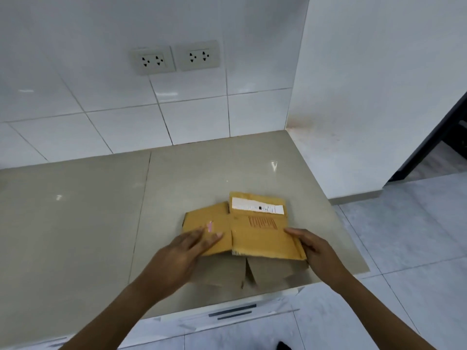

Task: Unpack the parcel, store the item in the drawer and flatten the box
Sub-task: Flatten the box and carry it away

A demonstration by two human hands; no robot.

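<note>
Already the box is lying collapsed on the beige countertop, near its front right corner, which suggests the unpacking and storing are behind it and only the flattening is being finished. It is resting with its printed face and a white shipping label turned up, one panel spreading out to the left and the main panel sitting to the right, so both hands have a broad surface to bear on. Its near flaps are hanging out toward the counter's front edge, and they look blurred, so whether they are lying fully flat is hard to say. The left hand is resting palm-down on the left panel with its fingers straight and spread, closing on nothing, probably pinning the cardboard so it cannot spring back up. The right hand is meeting the box's right edge, fingers running along the top face; it seems to be steadying or pinching that edge, though the thumb is hidden and I cannot tell how firmly it is closing. Both forearms are reaching in from below, angling toward each other. Below the counter's lip a white drawer front with a dark handle slot is showing, shut. On the tiled wall behind, two sockets are sitting side by side.
</note>
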